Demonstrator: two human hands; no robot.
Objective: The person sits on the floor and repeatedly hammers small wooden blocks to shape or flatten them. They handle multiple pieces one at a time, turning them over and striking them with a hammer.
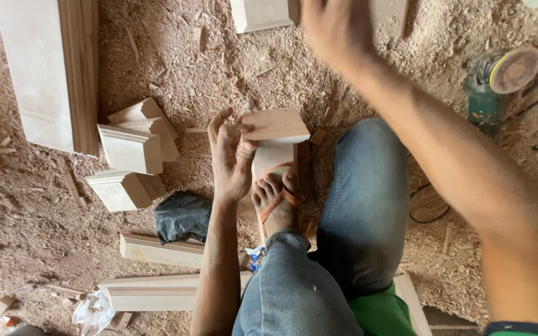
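The left hand (231, 158) holds a pale, flat square block of moulded wood (275, 126) by its left edge, fingers closed on it. The block sits on top of an upright wooden piece (270, 158), just above a foot in an orange sandal (276, 202). The right hand (337, 25) is raised well apart, near the top edge, blurred; I cannot tell its grip. More pale moulded wooden blocks (132, 155) lie to the left on the sawdust floor (26, 205), and a green angle grinder (499, 81) lies at the right.
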